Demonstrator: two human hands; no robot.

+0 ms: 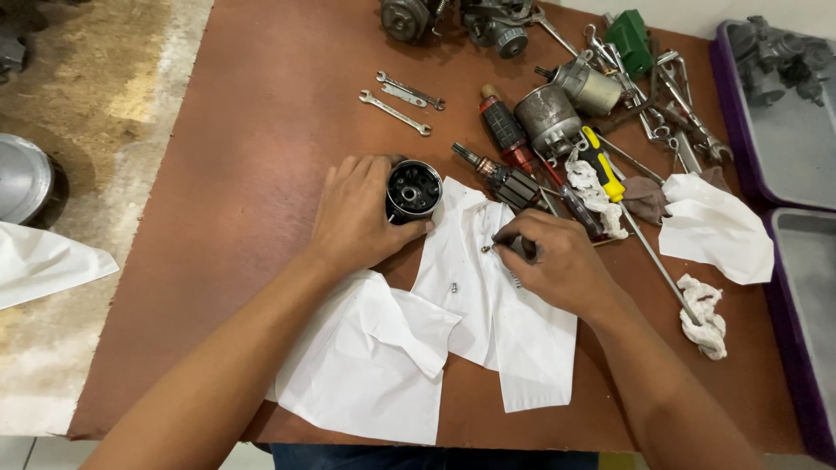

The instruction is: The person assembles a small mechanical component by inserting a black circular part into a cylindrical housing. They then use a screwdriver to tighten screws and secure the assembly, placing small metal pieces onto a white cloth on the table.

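Note:
My left hand grips a black cylindrical motor housing, which stands on its end on the brown table with its open face up. My right hand pinches a small screw or thin tool tip just above a sheet of white paper. A tiny metal part lies on that paper between my hands. More white paper is spread under my left forearm.
Two wrenches lie at the back. Motor armatures, metal housings, a yellow-handled screwdriver, a green box, rags and several spanners crowd the right. Purple-edged grey trays stand at the right edge.

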